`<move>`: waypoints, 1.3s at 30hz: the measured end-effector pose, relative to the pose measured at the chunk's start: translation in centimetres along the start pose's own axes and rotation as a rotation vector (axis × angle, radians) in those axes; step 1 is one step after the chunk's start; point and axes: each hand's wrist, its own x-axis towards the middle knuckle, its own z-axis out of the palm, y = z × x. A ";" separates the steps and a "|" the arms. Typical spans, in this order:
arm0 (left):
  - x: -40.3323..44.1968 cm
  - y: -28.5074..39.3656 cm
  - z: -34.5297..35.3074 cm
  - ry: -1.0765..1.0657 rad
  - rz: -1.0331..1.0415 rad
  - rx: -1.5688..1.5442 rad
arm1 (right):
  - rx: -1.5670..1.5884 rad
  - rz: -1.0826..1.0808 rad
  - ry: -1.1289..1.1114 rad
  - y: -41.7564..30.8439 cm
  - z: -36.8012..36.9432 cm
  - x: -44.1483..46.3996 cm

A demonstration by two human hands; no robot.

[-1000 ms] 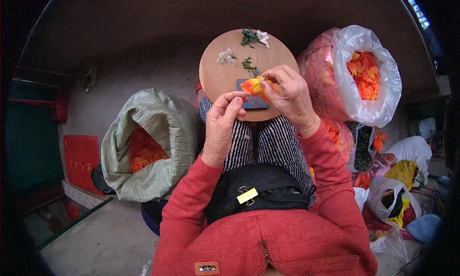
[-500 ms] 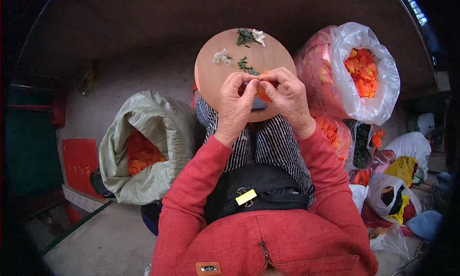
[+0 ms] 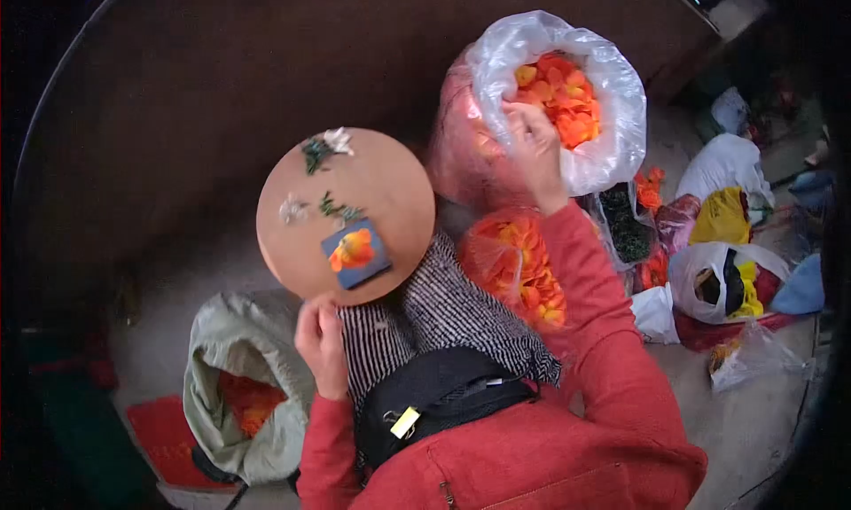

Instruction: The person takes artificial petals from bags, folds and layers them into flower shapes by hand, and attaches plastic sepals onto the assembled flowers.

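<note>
My right hand (image 3: 537,148) is at the near left rim of a clear plastic bag (image 3: 625,93) full of orange artificial petals (image 3: 576,111). Motion blurs its fingers, which look bent. Near the lower edge of a round wooden board (image 3: 390,178), my left hand (image 3: 321,343) is closed, thumb against fingers; anything inside is hidden. An orange-yellow flower piece (image 3: 352,249) lies on a dark grey block (image 3: 365,275) on the board. Small green plastic pieces (image 3: 337,209), clear-white bits (image 3: 292,209) and a white piece (image 3: 338,140) are also there.
A pale green sack (image 3: 208,333) with orange petals stands at lower left. Below the large bag sits a smaller bag of orange petals (image 3: 532,288). Dark green pieces (image 3: 623,231) and several other bags crowd the right side, including a yellow one (image 3: 720,216).
My hands, together over the board before, have separated. The right reached to the petal bag, the left dropped to the board's near edge. The orange piece now rests on the block. The view has turned.
</note>
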 end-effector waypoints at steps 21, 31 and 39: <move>-1.2 -3.4 2.3 -0.155 0.275 0.479 | 0.345 0.668 0.207 11.1 -7.6 1.1; -0.4 1.2 2.7 -0.319 -0.162 -0.106 | 0.736 0.553 -0.830 -6.6 -4.3 -5.9; -0.7 1.7 3.0 -0.450 -0.418 -0.590 | 0.828 0.645 -1.361 -9.4 1.7 -12.7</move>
